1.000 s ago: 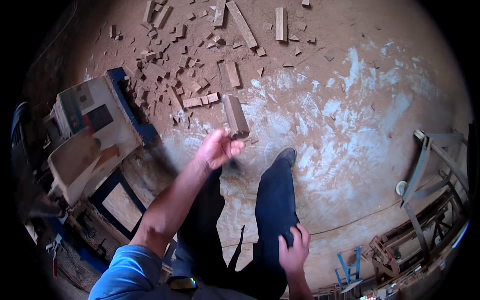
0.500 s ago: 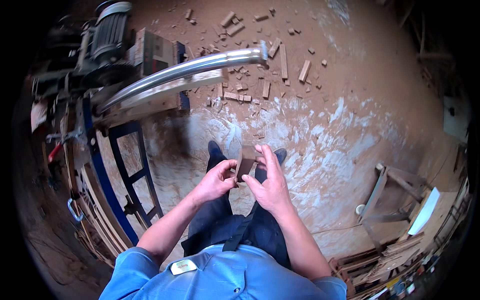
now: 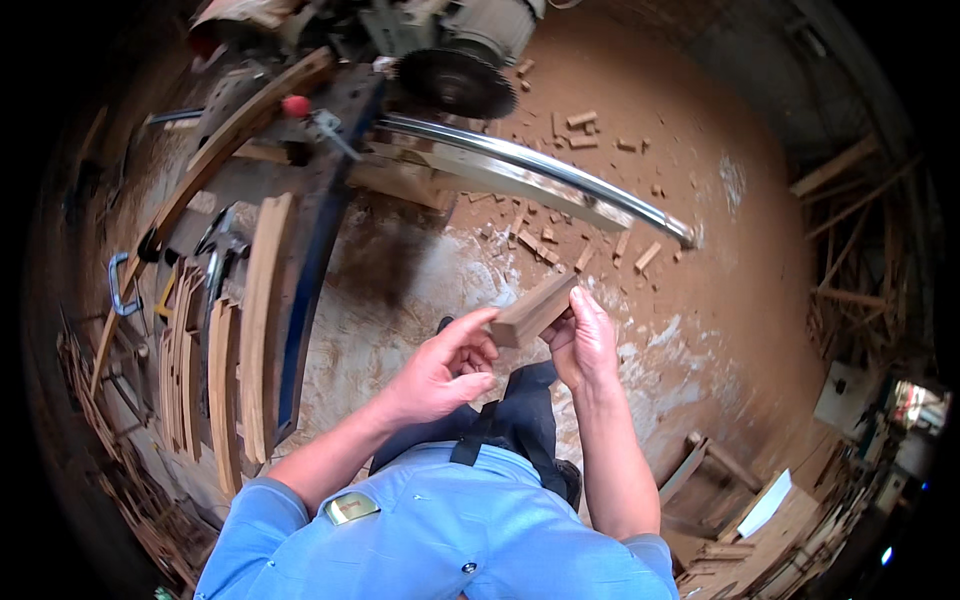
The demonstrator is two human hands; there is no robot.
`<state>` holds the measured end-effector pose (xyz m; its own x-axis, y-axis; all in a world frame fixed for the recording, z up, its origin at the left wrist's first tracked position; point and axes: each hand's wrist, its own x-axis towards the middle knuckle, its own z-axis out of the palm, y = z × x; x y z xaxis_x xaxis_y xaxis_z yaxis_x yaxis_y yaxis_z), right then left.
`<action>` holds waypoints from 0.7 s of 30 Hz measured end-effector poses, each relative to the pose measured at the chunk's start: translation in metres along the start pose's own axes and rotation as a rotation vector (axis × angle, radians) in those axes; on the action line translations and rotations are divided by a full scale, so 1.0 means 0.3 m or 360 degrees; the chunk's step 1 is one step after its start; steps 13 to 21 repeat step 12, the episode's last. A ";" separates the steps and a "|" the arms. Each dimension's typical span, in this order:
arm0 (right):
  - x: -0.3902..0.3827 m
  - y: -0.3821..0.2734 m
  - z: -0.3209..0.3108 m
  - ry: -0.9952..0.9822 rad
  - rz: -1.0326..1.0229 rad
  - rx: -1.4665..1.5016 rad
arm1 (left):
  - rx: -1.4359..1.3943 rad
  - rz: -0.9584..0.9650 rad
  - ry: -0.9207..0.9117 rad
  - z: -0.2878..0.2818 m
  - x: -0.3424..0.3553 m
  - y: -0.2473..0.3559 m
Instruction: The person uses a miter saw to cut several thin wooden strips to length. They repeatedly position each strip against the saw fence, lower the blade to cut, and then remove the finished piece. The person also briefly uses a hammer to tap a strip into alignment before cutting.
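Note:
A short block of brown wood is held tilted in front of my body. My right hand grips its far right end, with thumb and fingers closed on the wood. Beside the near left end is my left hand, its fingers loosely bent and the thumb apart. Its index fingertip comes up to the block's corner; whether it touches I cannot tell. The palm side of that hand holds nothing.
A circular saw blade on a motor stands ahead, with a shiny metal rail reaching right. Long wooden strips lie on the bench at left. Wood offcuts litter the floor. A wooden frame stands at lower right.
My view has swung left toward the saw and bench. The block has turned and tipped to the right. My left hand has let go of it, while my right holds on.

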<state>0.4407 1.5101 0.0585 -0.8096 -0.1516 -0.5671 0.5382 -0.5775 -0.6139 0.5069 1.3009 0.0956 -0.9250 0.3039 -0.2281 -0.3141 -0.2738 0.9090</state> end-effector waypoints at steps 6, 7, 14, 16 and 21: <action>0.086 0.184 0.193 -0.0165 0.0597 0.0315 | 0.0626 0.0308 0.0220 -0.152 -0.023 0.163; 0.097 0.221 0.204 -0.0249 0.0682 0.0371 | 0.0649 0.0334 0.0291 -0.174 -0.026 0.175; 0.091 0.308 0.361 -0.0395 0.0939 0.0344 | 0.1300 0.0580 0.0733 -0.274 -0.077 0.241; 0.091 0.308 0.361 -0.0395 0.0939 0.0344 | 0.1300 0.0580 0.0733 -0.274 -0.077 0.241; 0.091 0.308 0.361 -0.0395 0.0939 0.0344 | 0.1300 0.0580 0.0733 -0.274 -0.077 0.241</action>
